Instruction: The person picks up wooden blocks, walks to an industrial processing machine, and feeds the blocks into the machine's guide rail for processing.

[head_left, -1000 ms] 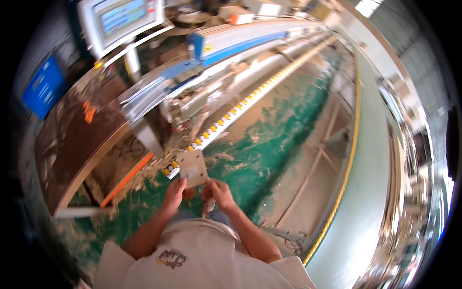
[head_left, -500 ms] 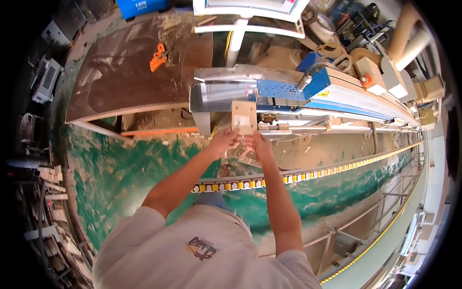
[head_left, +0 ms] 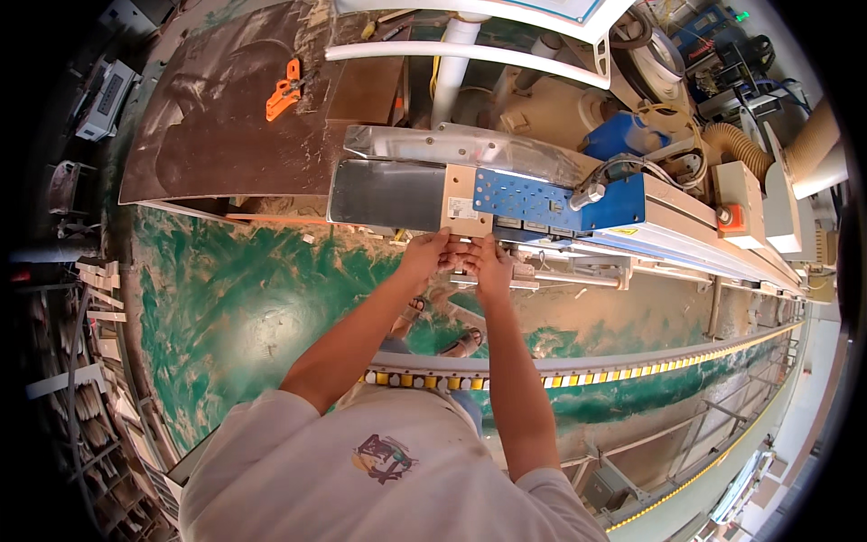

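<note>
Both my hands hold the near edge of a small light-brown wooden board [head_left: 461, 206], which has several round holes and a white label. My left hand [head_left: 427, 256] pinches the board's near left corner. At the near right corner my right hand [head_left: 489, 265] grips with fingers curled beneath. The board lies over the end of a machine's flat metal plate [head_left: 388, 191]. Just right of it is the blue perforated plate [head_left: 526, 197], up against the board's edge or very near it. My fingers partly hide the underside.
An orange tool [head_left: 284, 90] lies on a dusty brown table [head_left: 217, 117] at the far left. White pipe framing [head_left: 452, 52] rises behind the machine. A rail with yellow rollers [head_left: 623, 369] crosses close to my body. Dust covers the green floor [head_left: 244, 316].
The board has moved onto the machine's metal plate beside the blue plate, both hands still on it. My view has shifted, and my feet now show below.
</note>
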The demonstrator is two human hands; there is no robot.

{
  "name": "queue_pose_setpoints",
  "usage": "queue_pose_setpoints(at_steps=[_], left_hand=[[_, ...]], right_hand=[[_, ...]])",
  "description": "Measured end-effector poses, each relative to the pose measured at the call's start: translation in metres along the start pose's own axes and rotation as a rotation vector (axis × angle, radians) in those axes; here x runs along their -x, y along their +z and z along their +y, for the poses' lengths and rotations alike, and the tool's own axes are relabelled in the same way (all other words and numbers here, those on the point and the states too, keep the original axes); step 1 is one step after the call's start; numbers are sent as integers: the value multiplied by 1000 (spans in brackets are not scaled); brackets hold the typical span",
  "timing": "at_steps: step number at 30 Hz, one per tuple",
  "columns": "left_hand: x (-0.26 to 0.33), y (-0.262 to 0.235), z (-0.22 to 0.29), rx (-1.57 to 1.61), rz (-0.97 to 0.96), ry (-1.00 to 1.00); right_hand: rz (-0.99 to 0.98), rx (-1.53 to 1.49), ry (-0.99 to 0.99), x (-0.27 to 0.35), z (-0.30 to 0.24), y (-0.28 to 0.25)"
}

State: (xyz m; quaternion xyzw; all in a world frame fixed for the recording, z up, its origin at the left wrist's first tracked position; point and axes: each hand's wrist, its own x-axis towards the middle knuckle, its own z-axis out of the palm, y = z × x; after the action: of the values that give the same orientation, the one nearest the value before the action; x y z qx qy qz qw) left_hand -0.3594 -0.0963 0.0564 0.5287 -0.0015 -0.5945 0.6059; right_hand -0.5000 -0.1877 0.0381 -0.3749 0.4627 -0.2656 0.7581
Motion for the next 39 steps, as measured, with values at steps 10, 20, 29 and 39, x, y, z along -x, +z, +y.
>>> queue_pose_setpoints(at_steps=[10,20,29,39], left_hand=[[-17,96,-30,-75,141,14],[-45,182,-73,-67,67,48],[-72,271,-122,-24,-3,71],[-13,300,-198,-245,-166,34]], right_hand=[[108,-4,-53,-9,-35,-74],[180,-59,-70,-22,-84,-150],[230,-18,-33,-23,-133,-240],[400,-110,-99,251,-39,-405]])
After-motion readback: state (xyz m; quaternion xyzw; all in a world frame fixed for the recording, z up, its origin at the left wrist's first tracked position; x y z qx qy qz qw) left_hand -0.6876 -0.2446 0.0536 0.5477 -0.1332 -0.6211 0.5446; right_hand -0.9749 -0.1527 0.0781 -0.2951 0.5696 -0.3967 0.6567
